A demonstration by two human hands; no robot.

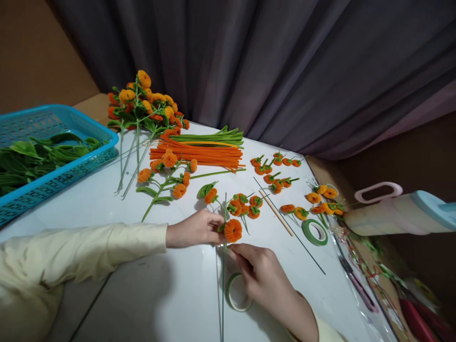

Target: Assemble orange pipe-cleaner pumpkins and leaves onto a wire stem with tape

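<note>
The left hand reaches in sideways, pinching a thin green stem; the right hand slants in, fingertips pressed together (on what, I can't tell from here), just below the orange flower.

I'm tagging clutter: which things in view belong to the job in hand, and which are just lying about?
Likely the job's:
orange pumpkin-shaped piece by the left hand and right hand
green tape roll near the right hand
loose orange pieces
orange strips
green strips
leaves in blue basket

Likely just lying about:
lidded cup
pink-handled tool, use unclear
</note>
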